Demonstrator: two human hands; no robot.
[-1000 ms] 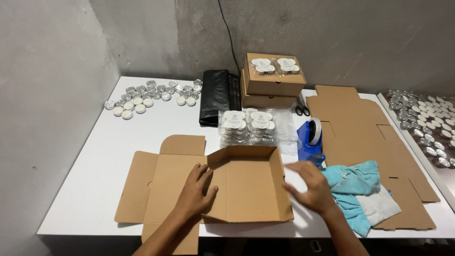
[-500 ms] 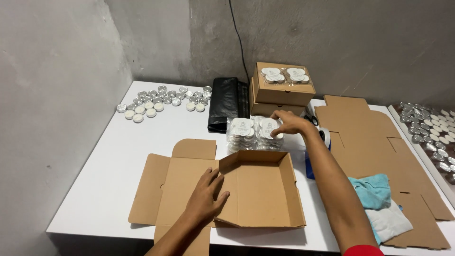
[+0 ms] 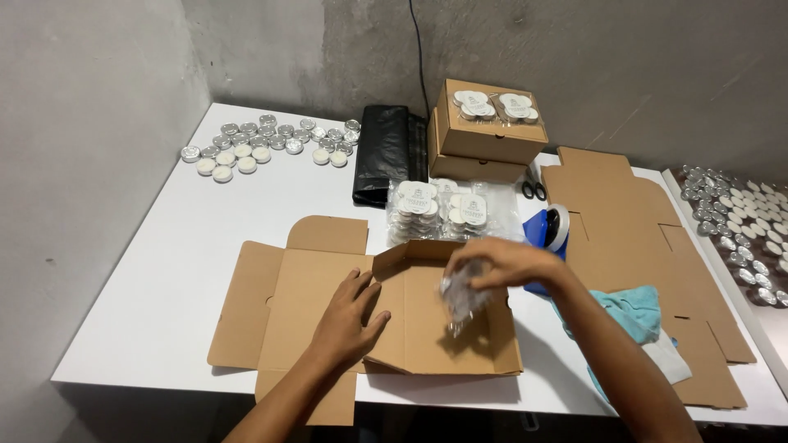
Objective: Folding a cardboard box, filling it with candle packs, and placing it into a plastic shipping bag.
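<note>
An open cardboard box [image 3: 427, 328] with its flaps spread lies at the table's near edge. My left hand [image 3: 349, 316] rests flat on the box's left inner panel, fingers apart. Over the inside of the box, my right hand [image 3: 492, 267] grips a clear plastic pack of tealight candles [image 3: 464, 299], blurred by motion. Just behind the box lie more clear packs of tealights [image 3: 443, 209].
Loose tealights [image 3: 263, 143] sit at the far left beside a folded black bag [image 3: 386, 152]. Two stacked closed boxes [image 3: 484, 135] carry candle packs. Scissors [image 3: 533, 190], a blue tape dispenser [image 3: 548, 234], flat cardboard blanks [image 3: 624, 221], a teal cloth [image 3: 636, 312] and more tealights [image 3: 739, 221] lie on the right.
My right hand went from the box out to the candle packs behind it, then came back over the box holding one pack. My left hand stayed on the box.
</note>
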